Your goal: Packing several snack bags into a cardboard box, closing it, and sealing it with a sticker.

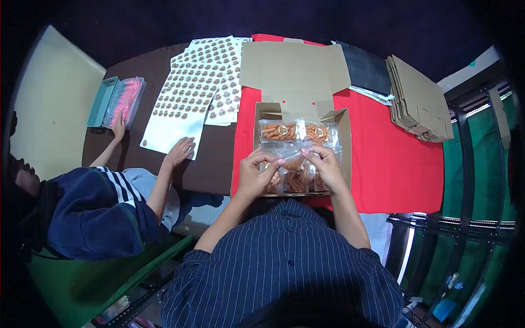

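Between my left hand [256, 172] and my right hand [328, 166] a clear plastic pouch [296, 153] is stretched, with its top strip pinched at both ends. The pouch is above an open cardboard box [345, 151], whose lid [289, 67] is folded back away from me. Snack pouches with round stickers lie in the box: two with orange stick-shaped pieces [270, 132] along the far side, and several with browner pieces [297, 182] nearer me. My hands and the held pouch partly cover the nearer row, and what the held pouch contains is unclear.
Left of the box are overlapping sticker sheets [184, 88]. A co-worker's hand [180, 152] rests on one; the other hand [118, 127] touches a tray of pink packets [123, 100]. Flattened cardboard boxes [422, 102] and a black folder [365, 67] lie right on the red cloth [393, 164].
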Tool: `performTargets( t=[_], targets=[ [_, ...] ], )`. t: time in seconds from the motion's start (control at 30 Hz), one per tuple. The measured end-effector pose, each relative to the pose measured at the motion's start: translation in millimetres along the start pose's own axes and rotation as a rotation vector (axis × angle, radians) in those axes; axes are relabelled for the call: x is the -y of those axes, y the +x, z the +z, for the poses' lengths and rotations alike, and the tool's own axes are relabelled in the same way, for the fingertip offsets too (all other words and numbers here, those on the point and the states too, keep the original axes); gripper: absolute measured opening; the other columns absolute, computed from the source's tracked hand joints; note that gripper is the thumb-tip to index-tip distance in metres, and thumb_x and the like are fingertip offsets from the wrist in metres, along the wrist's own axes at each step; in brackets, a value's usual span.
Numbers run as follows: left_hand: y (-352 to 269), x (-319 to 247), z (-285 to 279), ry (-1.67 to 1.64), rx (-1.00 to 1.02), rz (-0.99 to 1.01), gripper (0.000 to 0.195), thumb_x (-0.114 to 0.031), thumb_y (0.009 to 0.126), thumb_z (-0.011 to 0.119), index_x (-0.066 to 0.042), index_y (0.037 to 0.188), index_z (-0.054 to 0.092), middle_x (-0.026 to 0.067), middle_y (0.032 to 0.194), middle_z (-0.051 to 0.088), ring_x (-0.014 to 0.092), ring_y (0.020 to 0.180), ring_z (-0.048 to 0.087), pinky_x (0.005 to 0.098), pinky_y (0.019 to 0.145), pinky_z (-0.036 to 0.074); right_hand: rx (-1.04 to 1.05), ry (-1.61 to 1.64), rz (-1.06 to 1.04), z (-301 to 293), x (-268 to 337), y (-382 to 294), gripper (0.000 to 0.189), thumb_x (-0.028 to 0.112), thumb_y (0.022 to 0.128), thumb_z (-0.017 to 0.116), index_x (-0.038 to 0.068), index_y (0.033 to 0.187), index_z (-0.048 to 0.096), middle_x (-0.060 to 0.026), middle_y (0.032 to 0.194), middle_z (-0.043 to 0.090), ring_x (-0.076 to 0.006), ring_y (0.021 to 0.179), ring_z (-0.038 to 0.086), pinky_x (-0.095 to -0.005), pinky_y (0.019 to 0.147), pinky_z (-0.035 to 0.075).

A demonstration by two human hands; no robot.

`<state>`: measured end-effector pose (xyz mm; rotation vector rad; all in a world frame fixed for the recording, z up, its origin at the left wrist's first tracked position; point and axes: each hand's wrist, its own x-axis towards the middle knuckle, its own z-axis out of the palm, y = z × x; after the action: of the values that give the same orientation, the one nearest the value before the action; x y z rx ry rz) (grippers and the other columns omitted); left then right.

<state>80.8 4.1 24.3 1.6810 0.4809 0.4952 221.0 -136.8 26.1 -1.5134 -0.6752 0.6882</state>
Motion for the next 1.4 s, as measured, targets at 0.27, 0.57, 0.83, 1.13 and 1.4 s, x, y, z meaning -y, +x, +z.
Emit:
performTargets(
  t=[0.27,0.57,0.83,1.13,1.4],
  targets=[
    [13.5,8.7,-20.7,0.000,0.054,0.066,0.018,-0.012,0.080,0.067,-0.002,0.094,0.061,0.0126,0.103,0.062,0.020,0.101,0.057,0.0338,0.091,0.042,-0.619,0.221,0.124,-66.7,-22.6,10.6,0.018,0.008,0.087,0.056,0.000,0.102,0.063,-0.0009,0.075,0.060,-0.0047,0.061,0.049,-0.0187,0.057,0.041],
    [11.5,21.0,40.0,0.393,0.394,0.327,0.085,-0.017,0.066,0.077,-0.016,0.137,0.031,0.0194,0.132,0.034,0.040,0.120,0.039,0.0469,0.100,0.035,-0.544,0.455,0.196,-65.0,-33.5,1.2,0.034,0.005,0.088,0.046,-0.001,0.121,0.048,-0.0022,0.071,0.050,-0.0092,0.059,0.052,-0.0246,0.056,0.051],
    [28.2,48.4,44.4,0.399,0.305,0.265,0.065,-0.015,0.071,0.070,-0.009,0.129,0.042,0.0178,0.124,0.046,0.035,0.116,0.045,0.0421,0.097,0.039,-0.265,1.049,0.464,-74.6,-41.1,-6.9,0.041,0.007,0.089,0.045,-0.002,0.129,0.042,-0.0042,0.076,0.054,-0.0103,0.065,0.054,-0.0250,0.065,0.053],
    [40.8,72.6,27.0,-0.140,0.301,-0.168,0.057,-0.036,0.078,0.069,-0.003,0.120,0.050,0.0168,0.108,0.061,0.026,0.105,0.058,0.0345,0.087,0.044,-0.140,-0.007,0.281,-73.6,-15.7,-7.0,0.033,0.017,0.089,0.058,-0.001,0.116,0.056,0.0045,0.061,0.047,-0.0052,0.056,0.042,-0.0200,0.051,0.034],
    [65.4,91.4,13.8,0.053,0.176,0.053,0.039,-0.027,0.090,0.054,-0.002,0.121,0.048,0.0142,0.114,0.054,0.023,0.103,0.055,0.0350,0.089,0.043,-0.467,-0.805,-0.059,-85.0,-77.1,23.3,0.019,0.014,0.084,0.058,-0.004,0.079,0.062,-0.0157,0.072,0.059,-0.0260,0.068,0.055,-0.0376,0.063,0.041]
  ],
)
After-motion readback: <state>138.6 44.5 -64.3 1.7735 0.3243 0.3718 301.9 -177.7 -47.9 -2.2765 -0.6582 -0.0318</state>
